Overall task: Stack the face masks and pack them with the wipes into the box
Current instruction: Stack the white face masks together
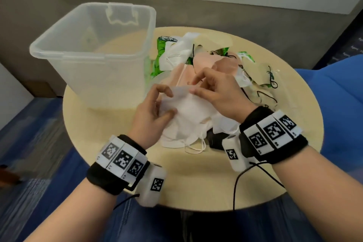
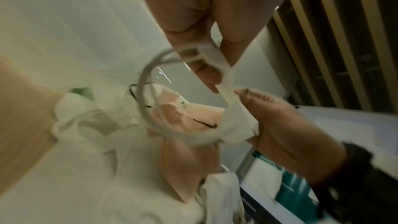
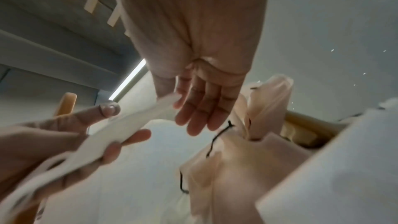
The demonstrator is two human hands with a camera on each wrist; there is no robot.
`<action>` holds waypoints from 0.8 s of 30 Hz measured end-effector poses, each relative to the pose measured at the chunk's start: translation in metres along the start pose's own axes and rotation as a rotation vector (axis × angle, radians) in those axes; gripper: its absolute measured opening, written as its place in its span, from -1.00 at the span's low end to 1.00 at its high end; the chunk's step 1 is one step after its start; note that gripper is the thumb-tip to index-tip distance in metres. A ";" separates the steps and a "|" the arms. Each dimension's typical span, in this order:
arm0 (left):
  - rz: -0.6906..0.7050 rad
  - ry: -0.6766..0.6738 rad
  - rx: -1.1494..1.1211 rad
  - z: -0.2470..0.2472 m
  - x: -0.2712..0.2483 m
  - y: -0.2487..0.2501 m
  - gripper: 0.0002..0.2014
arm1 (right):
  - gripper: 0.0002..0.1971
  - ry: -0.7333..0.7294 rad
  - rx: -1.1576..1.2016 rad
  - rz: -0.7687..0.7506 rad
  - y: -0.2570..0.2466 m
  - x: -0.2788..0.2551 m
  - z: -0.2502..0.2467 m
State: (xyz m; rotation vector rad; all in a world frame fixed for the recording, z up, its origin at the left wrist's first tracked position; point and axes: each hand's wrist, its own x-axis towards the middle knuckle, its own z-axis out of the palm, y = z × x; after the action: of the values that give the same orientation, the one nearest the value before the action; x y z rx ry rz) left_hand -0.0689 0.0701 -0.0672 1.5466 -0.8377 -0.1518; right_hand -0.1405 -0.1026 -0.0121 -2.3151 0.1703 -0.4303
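Note:
A white face mask (image 1: pixel 188 116) is held over the near middle of the round table (image 1: pixel 196 182). My left hand (image 1: pixel 170 102) grips its left side between thumb and curled fingers. My right hand (image 1: pixel 193 86) pinches its top edge, the other fingers relaxed. In the left wrist view the left hand (image 2: pixel 215 67) pinches the mask's folded edge (image 2: pixel 226 83), its ear loop (image 2: pixel 148 108) hanging. The right wrist view shows the right hand (image 3: pixel 172 98) at the tip of the mask (image 3: pixel 120 129). More white masks (image 1: pixel 176 139) lie underneath. The clear plastic box (image 1: pixel 59 49) stands empty at left.
Behind my hands is a loose pile of pink masks (image 1: pixel 208 61), cream and white masks, and green wipes packs (image 1: pixel 159 59) beside the box. A black mask (image 1: pixel 216 139) lies under my right wrist. A blue seat (image 1: pixel 337 88) is at the right.

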 end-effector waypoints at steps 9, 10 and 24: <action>-0.131 0.273 0.065 -0.042 0.003 -0.017 -0.56 | -0.41 -0.642 -0.791 -0.157 0.037 -0.021 0.073; -0.136 0.282 0.066 -0.044 0.003 -0.018 -0.57 | -0.36 -0.645 -0.889 -0.183 0.038 -0.018 0.076; -0.163 0.275 0.099 -0.053 0.000 -0.030 -0.57 | -0.62 -0.601 -1.069 -0.159 0.034 0.020 0.093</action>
State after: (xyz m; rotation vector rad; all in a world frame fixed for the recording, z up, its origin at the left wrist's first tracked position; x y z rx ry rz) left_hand -0.0267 0.1110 -0.0841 1.6833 -0.5086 -0.0151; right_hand -0.0885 -0.0698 -0.0918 -3.3898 -0.1243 0.4244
